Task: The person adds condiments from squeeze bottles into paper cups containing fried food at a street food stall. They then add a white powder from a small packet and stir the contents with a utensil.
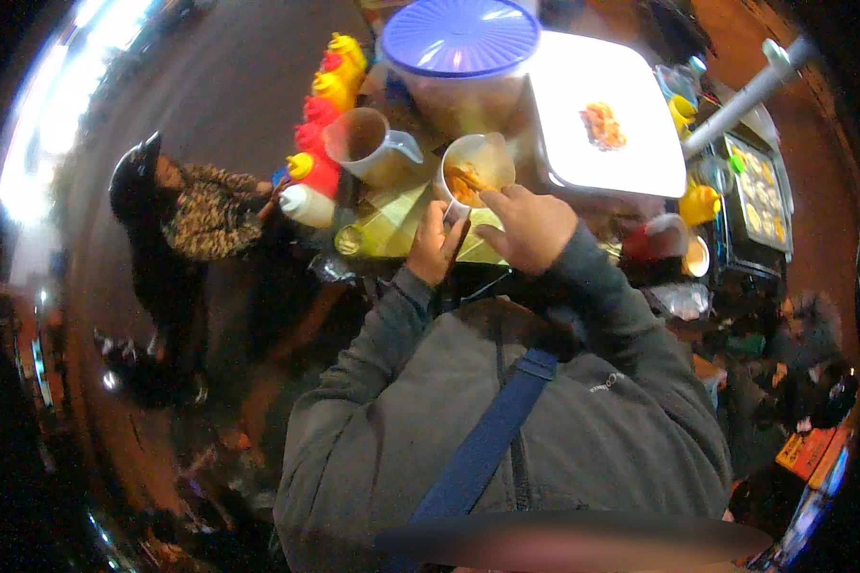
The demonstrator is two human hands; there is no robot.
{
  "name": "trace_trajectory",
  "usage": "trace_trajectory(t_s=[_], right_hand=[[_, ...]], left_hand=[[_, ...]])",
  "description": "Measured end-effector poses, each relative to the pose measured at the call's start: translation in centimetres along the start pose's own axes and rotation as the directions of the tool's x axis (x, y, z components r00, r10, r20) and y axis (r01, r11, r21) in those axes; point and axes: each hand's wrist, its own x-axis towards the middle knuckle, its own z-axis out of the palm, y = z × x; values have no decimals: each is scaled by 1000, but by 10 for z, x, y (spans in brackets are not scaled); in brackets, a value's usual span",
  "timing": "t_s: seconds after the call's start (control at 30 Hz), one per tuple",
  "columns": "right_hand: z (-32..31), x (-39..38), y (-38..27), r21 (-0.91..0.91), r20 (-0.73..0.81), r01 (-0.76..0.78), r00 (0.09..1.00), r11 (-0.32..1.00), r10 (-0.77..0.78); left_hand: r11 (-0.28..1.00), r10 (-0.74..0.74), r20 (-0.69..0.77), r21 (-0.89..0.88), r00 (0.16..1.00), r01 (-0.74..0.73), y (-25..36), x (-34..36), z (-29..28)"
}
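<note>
Big lidded tub [463, 91] behind, pale jug [479, 150] of orange food just in front of it, both hands at the jug.
The jug looks light and fairly stiff, best steadied at its near side; the right hand [537, 229] bends over the rim, whether pinching anything I cannot tell, while the left hand [435, 245] curls its grip round that near side. The orange food [462, 185] looks soft, probably slippery: lift it gently.
</note>
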Motion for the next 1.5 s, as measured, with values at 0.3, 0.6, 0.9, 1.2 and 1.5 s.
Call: trace_trajectory(t_s=[0.3, 0.6, 0.9, 1.2, 1.5], right_hand=[[35, 15, 37, -265, -313, -272, 932, 925, 185], [16, 12, 39, -94, -144, -235, 965, 967, 220], [3, 8, 49, -76, -43, -190, 981, 979, 187], [5, 19, 64, -74, 137, -113, 983, 991, 122], [3, 23, 66, -128, 158, -115, 978, 985, 135]], left_hand=[[997, 31, -100, 78, 994, -23, -28, 27, 14], [987, 145, -65, 87, 987, -139, -24, 47, 21], [982, 159, -2, 101, 987, -158, -9, 66, 26], [978, 185, 16, 96, 983, -186, -11, 78, 28], [989, 129, 18, 64, 992, -130, -8, 76, 28]])
